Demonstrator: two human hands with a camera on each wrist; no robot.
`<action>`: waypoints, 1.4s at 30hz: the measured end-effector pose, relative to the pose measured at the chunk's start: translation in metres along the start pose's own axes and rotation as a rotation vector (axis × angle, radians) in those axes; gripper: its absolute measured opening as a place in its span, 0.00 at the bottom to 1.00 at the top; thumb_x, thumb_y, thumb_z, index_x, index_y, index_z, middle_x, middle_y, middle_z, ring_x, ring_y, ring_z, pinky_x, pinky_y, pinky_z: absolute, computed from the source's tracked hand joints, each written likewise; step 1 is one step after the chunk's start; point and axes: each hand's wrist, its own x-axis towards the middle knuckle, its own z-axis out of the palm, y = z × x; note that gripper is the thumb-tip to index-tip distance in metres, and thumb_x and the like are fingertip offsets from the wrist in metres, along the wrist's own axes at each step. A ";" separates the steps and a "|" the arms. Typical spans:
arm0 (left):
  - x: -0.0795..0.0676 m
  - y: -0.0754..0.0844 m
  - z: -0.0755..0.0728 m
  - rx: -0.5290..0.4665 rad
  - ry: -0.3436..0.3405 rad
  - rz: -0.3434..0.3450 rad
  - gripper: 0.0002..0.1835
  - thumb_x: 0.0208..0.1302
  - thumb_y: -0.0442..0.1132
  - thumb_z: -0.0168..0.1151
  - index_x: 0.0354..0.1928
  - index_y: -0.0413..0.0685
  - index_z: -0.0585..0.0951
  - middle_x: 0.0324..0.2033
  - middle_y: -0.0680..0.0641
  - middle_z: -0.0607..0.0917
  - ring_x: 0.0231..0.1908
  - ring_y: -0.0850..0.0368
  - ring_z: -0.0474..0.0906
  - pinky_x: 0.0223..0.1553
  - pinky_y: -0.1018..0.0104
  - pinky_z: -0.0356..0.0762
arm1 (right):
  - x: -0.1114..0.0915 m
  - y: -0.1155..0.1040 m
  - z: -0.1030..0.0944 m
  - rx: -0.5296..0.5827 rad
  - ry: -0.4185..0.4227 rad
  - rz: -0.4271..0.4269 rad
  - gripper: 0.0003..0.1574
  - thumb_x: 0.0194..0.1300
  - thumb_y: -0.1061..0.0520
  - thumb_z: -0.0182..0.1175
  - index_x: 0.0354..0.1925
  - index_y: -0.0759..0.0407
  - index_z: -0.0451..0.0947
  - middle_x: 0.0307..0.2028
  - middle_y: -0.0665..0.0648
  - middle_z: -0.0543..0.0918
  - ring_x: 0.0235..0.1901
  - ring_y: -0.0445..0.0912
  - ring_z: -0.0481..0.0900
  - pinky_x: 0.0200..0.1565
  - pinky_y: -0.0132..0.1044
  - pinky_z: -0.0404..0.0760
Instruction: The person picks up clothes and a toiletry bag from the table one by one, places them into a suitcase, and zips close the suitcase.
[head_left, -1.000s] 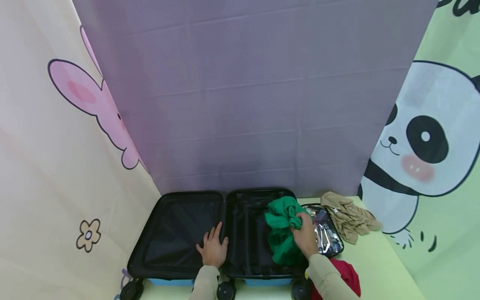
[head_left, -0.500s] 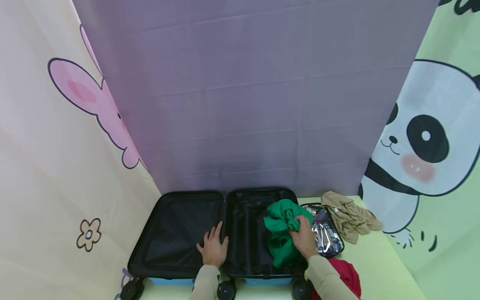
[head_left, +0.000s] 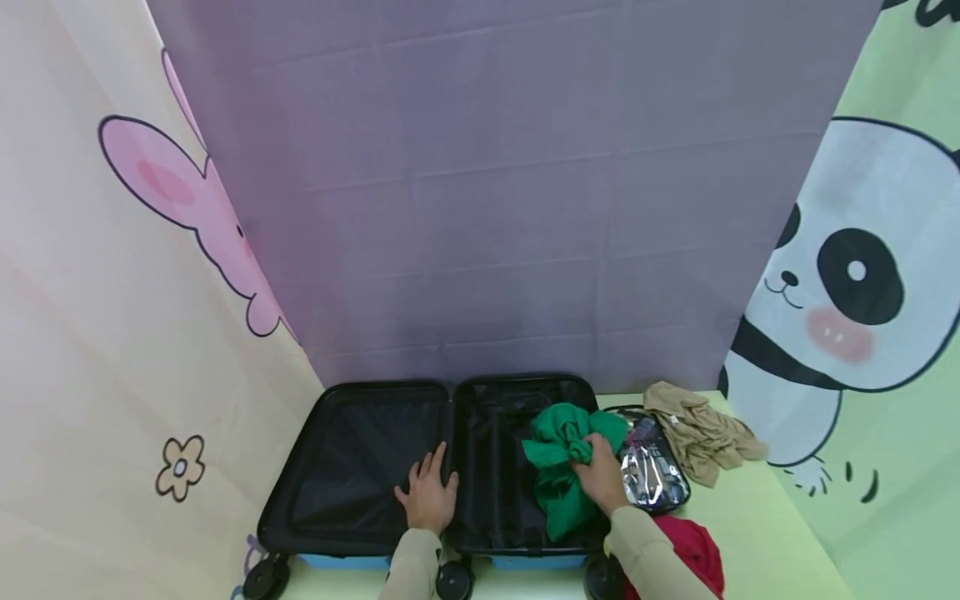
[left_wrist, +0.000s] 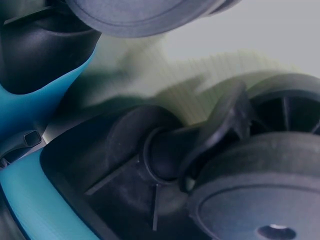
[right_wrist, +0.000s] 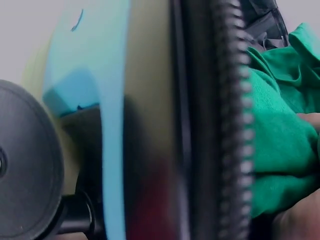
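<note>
A purple-grey fabric backdrop (head_left: 465, 208) rises behind a pale-green table (head_left: 757, 525). In the head view, the left hand (head_left: 430, 500) lies spread, gripping nothing, on an open black-lined blue suitcase (head_left: 345, 475); the right hand (head_left: 603, 477) grasps a bunched green cloth (head_left: 561, 496) at the suitcase's right edge. The left wrist view shows round black plastic wheels (left_wrist: 250, 200); in the right, dark zipper-like teeth (right_wrist: 235, 120) might snag a loose fold.

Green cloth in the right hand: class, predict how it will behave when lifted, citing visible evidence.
The green cloth is probably floppy, since it bunches in soft folds. Its lower part would likely dangle, as the right hand grips it higher up.
</note>
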 end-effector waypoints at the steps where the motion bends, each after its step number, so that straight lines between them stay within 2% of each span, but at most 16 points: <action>1: 0.000 0.000 0.001 0.001 -0.001 -0.001 0.33 0.70 0.48 0.64 0.75 0.64 0.68 0.70 0.41 0.75 0.71 0.34 0.64 0.64 0.14 0.47 | 0.000 0.000 0.000 0.001 -0.005 0.010 0.20 0.61 0.63 0.67 0.49 0.63 0.72 0.50 0.68 0.79 0.49 0.68 0.82 0.50 0.63 0.79; 7: 0.001 -0.002 0.002 -0.004 0.000 -0.001 0.33 0.70 0.48 0.64 0.75 0.65 0.69 0.70 0.41 0.75 0.71 0.34 0.64 0.64 0.14 0.47 | 0.000 0.009 0.008 0.021 -0.024 0.055 0.24 0.62 0.62 0.66 0.52 0.66 0.68 0.50 0.73 0.82 0.50 0.69 0.82 0.52 0.63 0.79; 13: 0.001 -0.001 0.001 -0.006 0.000 -0.006 0.32 0.70 0.48 0.64 0.75 0.65 0.69 0.70 0.41 0.75 0.71 0.34 0.64 0.64 0.14 0.46 | 0.000 0.015 0.013 0.079 -0.062 0.091 0.38 0.60 0.61 0.66 0.62 0.70 0.58 0.49 0.83 0.80 0.51 0.73 0.81 0.55 0.66 0.77; 18: 0.001 0.000 0.001 -0.004 -0.002 -0.005 0.32 0.70 0.48 0.64 0.75 0.65 0.69 0.70 0.41 0.75 0.71 0.34 0.64 0.64 0.14 0.46 | 0.000 0.020 0.016 0.049 -0.103 0.134 0.47 0.61 0.59 0.65 0.69 0.73 0.51 0.52 0.87 0.77 0.54 0.76 0.79 0.57 0.66 0.76; 34: 0.001 -0.002 0.001 -0.002 -0.008 -0.004 0.33 0.71 0.49 0.63 0.76 0.66 0.68 0.71 0.42 0.74 0.72 0.34 0.64 0.64 0.14 0.46 | 0.002 0.020 0.017 0.089 -0.213 0.237 0.56 0.65 0.53 0.63 0.73 0.79 0.42 0.65 0.89 0.64 0.67 0.78 0.65 0.69 0.67 0.66; 42: -0.001 -0.001 0.002 -0.021 0.006 0.007 0.32 0.70 0.48 0.64 0.75 0.66 0.68 0.71 0.42 0.75 0.72 0.34 0.64 0.64 0.14 0.47 | 0.001 0.026 0.021 0.117 -0.227 0.264 0.51 0.71 0.48 0.56 0.72 0.81 0.45 0.65 0.88 0.64 0.67 0.78 0.66 0.68 0.65 0.68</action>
